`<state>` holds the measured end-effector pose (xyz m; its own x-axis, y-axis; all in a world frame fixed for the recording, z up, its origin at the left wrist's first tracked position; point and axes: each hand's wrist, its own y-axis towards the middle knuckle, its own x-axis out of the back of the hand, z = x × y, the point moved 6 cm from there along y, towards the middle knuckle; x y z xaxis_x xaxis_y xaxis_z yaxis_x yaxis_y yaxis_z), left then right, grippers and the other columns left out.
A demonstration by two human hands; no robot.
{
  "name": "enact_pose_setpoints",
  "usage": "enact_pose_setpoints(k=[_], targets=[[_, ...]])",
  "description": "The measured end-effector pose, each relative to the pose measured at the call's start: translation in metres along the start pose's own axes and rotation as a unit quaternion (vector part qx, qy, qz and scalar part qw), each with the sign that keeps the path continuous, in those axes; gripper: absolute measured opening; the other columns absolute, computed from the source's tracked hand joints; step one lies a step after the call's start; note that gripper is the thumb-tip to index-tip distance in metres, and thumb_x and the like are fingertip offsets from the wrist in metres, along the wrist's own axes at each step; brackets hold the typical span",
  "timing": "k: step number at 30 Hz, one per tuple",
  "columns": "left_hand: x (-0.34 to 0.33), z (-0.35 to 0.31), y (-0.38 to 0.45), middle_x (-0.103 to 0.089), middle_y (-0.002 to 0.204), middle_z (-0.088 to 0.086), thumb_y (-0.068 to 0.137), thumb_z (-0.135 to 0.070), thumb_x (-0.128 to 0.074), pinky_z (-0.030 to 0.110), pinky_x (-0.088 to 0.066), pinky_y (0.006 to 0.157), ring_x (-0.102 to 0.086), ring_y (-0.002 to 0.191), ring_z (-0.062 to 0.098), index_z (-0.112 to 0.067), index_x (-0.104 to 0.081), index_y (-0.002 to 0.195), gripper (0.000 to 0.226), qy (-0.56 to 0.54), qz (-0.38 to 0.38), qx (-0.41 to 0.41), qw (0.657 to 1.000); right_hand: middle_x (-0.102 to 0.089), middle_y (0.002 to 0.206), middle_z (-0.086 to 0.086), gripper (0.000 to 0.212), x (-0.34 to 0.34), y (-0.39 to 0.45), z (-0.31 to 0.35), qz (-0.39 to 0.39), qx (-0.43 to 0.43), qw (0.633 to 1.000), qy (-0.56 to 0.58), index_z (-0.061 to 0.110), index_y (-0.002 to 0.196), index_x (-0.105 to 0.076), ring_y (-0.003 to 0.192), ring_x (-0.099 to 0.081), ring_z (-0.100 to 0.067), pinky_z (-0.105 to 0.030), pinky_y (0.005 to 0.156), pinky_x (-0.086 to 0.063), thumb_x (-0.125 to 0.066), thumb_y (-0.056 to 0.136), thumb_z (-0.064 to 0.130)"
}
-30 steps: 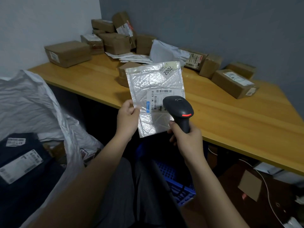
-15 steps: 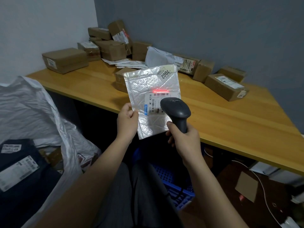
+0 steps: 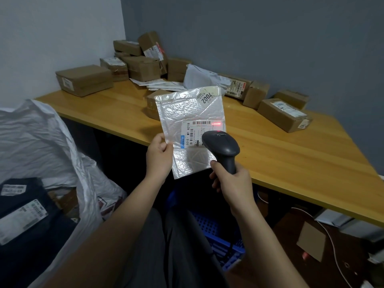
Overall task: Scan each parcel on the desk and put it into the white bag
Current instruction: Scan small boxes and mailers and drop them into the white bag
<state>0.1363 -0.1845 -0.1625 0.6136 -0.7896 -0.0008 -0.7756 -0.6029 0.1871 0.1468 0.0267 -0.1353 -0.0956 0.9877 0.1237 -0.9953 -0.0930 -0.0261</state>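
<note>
You are pinching one silver mailer (image 3: 188, 129) by its left edge with your left hand (image 3: 159, 156), holding it upright above the desk's (image 3: 291, 159) near edge, while your right hand (image 3: 232, 183) is gripping the scanner (image 3: 223, 148), fingers wrapped round its handle. A red line is glowing on the label (image 3: 202, 132), just right of the barcode. Roughly a dozen boxes (image 3: 84, 80) are sitting along the wall; the far pile is overlapping and hard to count. The white bag (image 3: 41, 138) is gaping at your left, cut off by the frame. The desk's right front is lying bare.
</note>
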Motion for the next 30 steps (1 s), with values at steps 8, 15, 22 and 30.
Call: enact_pose_setpoints(k=[8,15,22,30], targets=[[0.001,-0.002,-0.001,-0.072,0.077,-0.011,0.095,-0.005,-0.051,0.032,-0.046,0.071,-0.061,0.076,0.018,-0.029,-0.057,0.089,0.025,-0.011,-0.002,0.001,1.0,-0.063,0.064,-0.004,0.015,-0.002,-0.001,-0.003,0.008,0.003,1.0,0.008,0.006,0.08,-0.063,0.048,-0.053,-0.011,-0.021,0.045,-0.042,-0.066,0.089,0.017],[0.013,-0.009,0.002,-0.072,0.078,-0.011,0.095,-0.006,-0.052,0.034,-0.049,0.072,-0.064,0.076,0.019,-0.03,-0.058,0.09,0.025,-0.002,-0.025,-0.003,1.0,-0.065,0.067,-0.005,0.013,-0.008,0.004,0.0,0.024,0.009,1.0,0.008,0.006,0.085,-0.065,0.05,-0.054,-0.011,-0.023,0.047,-0.042,-0.067,0.089,0.018],[0.068,-0.05,0.016,-0.07,0.085,-0.01,0.094,-0.006,-0.052,0.02,-0.053,0.065,-0.067,0.07,-0.002,-0.021,-0.066,0.102,0.022,0.003,-0.088,-0.037,0.995,-0.064,0.072,-0.008,0.009,-0.044,0.024,0.034,0.069,0.04,0.997,-0.01,0.009,0.085,-0.062,0.05,-0.052,-0.014,-0.027,0.048,-0.041,-0.065,0.089,0.017],[0.199,-0.105,0.028,-0.07,0.107,0.011,0.098,-0.019,-0.049,0.026,-0.043,0.075,-0.064,0.102,0.027,-0.009,-0.068,0.112,0.025,0.191,-0.238,-0.099,0.947,-0.067,0.072,-0.006,0.01,-0.137,0.027,0.084,0.169,0.097,0.981,-0.006,0.011,0.083,-0.064,0.053,-0.054,-0.015,-0.028,0.052,-0.041,-0.067,0.088,0.02]])
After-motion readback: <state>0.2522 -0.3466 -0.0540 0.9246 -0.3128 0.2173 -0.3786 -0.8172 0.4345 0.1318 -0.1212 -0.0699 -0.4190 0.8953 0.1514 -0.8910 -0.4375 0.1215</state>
